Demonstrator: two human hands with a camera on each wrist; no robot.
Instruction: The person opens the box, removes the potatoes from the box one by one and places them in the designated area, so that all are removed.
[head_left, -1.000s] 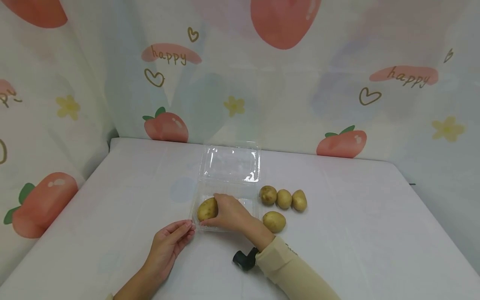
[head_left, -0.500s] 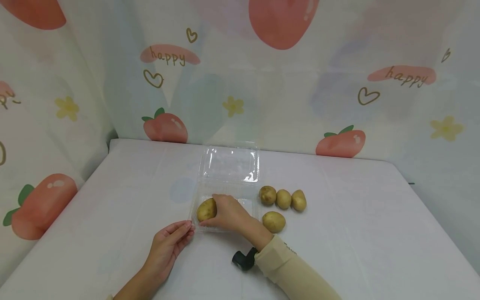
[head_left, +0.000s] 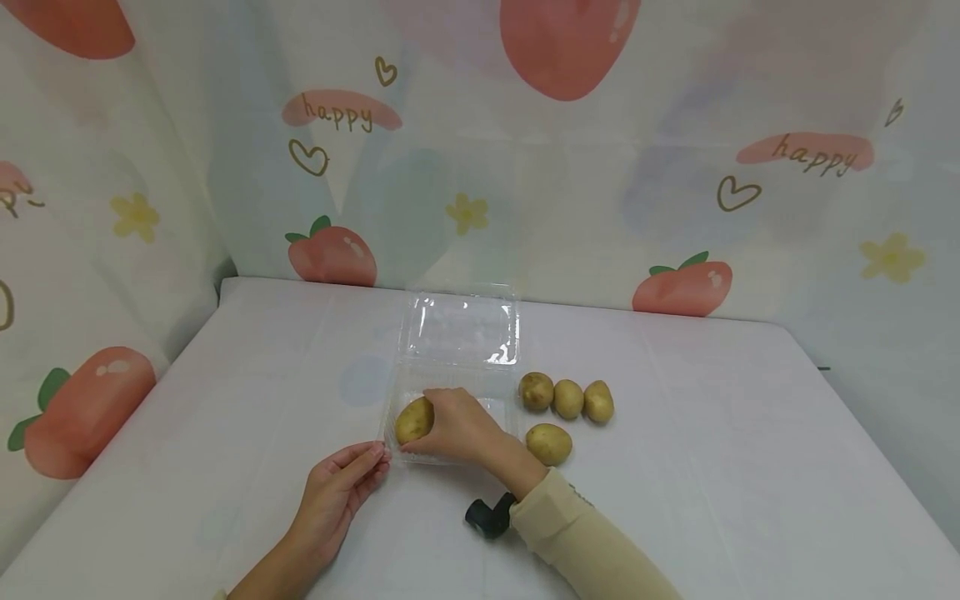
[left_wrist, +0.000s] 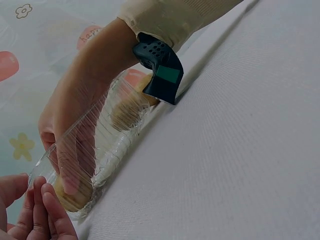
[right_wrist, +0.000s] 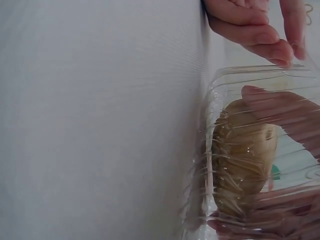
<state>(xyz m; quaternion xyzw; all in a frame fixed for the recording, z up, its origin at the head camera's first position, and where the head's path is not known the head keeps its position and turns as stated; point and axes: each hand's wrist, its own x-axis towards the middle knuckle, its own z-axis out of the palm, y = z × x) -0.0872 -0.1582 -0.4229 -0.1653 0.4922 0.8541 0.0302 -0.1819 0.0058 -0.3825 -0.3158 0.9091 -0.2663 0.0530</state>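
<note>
A clear plastic clamshell box [head_left: 512,429] lies on the table with its lid [head_left: 461,329] folded back, away from the person. Inside its left end sits a potato [head_left: 414,421], which my right hand [head_left: 461,425] grips between thumb and fingers. The right wrist view shows this potato [right_wrist: 242,155] through the ribbed wall, thumb and fingers at its two ends. At the box's near left corner, my left hand [head_left: 337,487] pinches the rim between thumb and fingertips. The left wrist view shows the thumb and fingers [left_wrist: 40,207] meeting at that rim.
Right of the box, three potatoes [head_left: 567,398] stand in a row, and another potato [head_left: 549,443] lies nearer the person. A black wrist-camera mount [head_left: 489,518] shows under the right sleeve [head_left: 581,529]. A printed curtain [head_left: 570,192] hangs behind the white table [head_left: 712,467].
</note>
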